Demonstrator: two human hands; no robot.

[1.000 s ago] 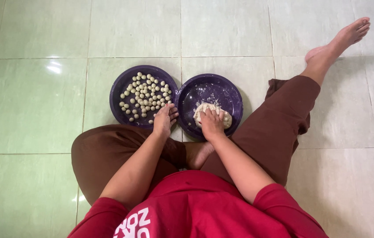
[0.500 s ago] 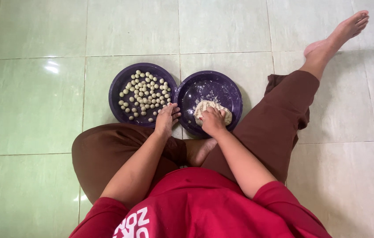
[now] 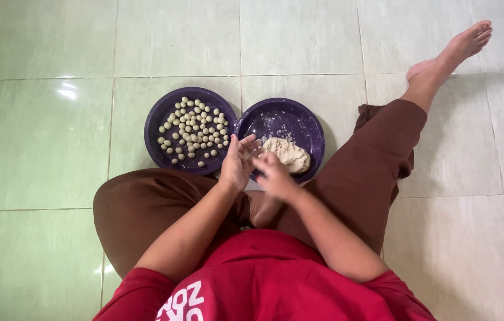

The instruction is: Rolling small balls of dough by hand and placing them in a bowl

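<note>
Purple bowls [image 3: 162, 122], two: one of many dough balls [image 3: 195, 129], one dough lump [image 3: 287, 154]; left hand [image 3: 237, 163] open, right hand's [image 3: 272, 173] grip unclear.

Left hand [image 3: 239, 161] open, palm up — right hand [image 3: 272, 174] blurred, pressed against it.

The whole view is floor [image 3: 44, 148]: large square tiles in a pale green glaze, faintly mottled, laid in straight rows with thin dark grout lines [image 3: 111, 119] between them. The surface is glossy. A bright white glare [image 3: 66, 92] sits on one tile at the upper left, and a smaller glint [image 3: 104, 268] shows lower down. The light is soft and even, with faint shadows. No wall, window or furniture shows.
</note>
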